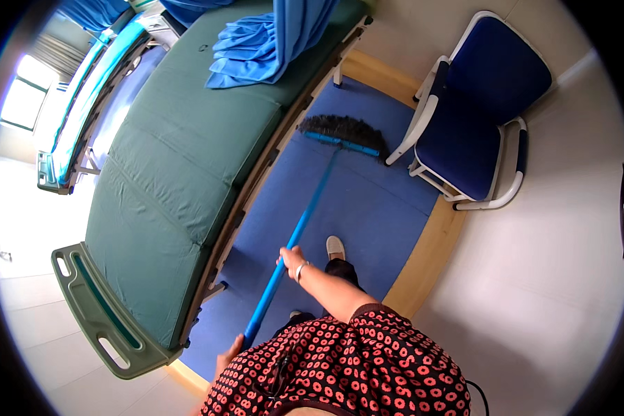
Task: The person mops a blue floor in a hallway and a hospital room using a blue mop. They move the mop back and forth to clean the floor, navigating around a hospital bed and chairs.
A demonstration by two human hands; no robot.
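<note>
A broom with a long blue handle [304,218] reaches away from me over the blue floor [338,203]. Its head, a blue bar with dark bristles [346,127], lies between the bed and the chair. My right hand [293,260], with a white band at the wrist, is wrapped around the middle of the handle. Lower down, my left hand [230,354] is at the handle's near end, partly hidden by my patterned top. The bristles' right end is close to a front leg of the chair; whether they touch I cannot tell.
Along the left runs a bed with a green mattress [171,156] and a green plastic end board [109,317]. A bunched blue curtain [255,49] rests on it. At right stands a navy chair with a white frame [468,140], beside the white wall [530,270] and its wooden skirting [421,265].
</note>
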